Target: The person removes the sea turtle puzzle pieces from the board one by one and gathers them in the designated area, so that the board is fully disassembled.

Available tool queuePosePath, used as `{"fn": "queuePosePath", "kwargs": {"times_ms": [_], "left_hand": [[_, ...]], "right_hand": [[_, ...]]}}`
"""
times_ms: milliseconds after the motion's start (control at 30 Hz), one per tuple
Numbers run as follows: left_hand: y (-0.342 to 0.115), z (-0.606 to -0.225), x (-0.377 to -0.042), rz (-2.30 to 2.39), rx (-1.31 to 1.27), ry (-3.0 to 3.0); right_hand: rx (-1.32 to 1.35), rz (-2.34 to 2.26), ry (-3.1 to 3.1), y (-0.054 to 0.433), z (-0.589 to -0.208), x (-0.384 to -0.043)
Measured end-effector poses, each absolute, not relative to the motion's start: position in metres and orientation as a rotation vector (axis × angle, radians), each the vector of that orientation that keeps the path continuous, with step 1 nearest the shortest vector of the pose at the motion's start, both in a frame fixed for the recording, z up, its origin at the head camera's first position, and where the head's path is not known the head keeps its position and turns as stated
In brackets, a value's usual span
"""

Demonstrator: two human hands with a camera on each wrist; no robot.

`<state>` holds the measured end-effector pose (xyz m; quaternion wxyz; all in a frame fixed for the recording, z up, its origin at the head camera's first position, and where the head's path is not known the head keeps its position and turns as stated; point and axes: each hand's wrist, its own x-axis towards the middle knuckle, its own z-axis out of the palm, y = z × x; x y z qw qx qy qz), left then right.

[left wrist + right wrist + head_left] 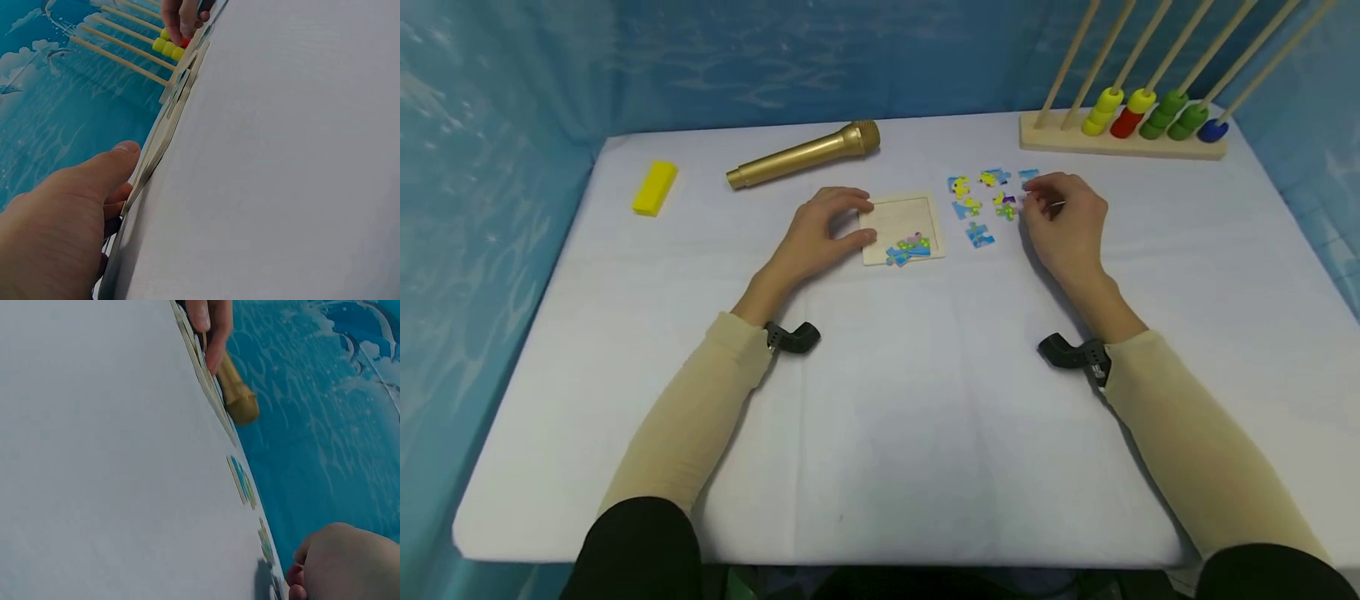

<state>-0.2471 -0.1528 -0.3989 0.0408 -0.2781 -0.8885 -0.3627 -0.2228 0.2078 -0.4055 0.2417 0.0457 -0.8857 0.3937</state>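
My left hand (827,227) grips the left side of a small wooden puzzle tray (891,218), thumb on the near part and fingers at the far corner. Several joined or overlapping puzzle pieces (913,248), blue, green and pink, lie in the tray's near right corner. My right hand (1067,212) is over the table to the right, its fingers curled, fingertips right at a blue puzzle piece (1028,175) that they partly cover. I cannot tell whether they pinch it. In the right wrist view the curled right hand (344,565) hides its own fingertips.
More loose puzzle pieces (979,235) lie between the tray and my right hand. A gold microphone (805,156) lies behind the tray, and a yellow block (655,188) is at the far left. A wooden bead rack (1120,143) with tall rods stands at the back right.
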Motion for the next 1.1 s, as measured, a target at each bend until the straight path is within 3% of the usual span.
{"fn": "queuePosePath", "kwargs": {"times_ms": [467,1100], "left_hand": [[-0.150,-0.404,-0.259,-1.075,-0.865,-2.720],[-0.151,-0.395,-0.271,-1.052,-0.863,-2.735]], "right_hand": [[0.688,1.172,-2.513,0.143,-0.410,-0.221],[0.742,1.101,-2.628,0.135,-0.404,-0.229]]}}
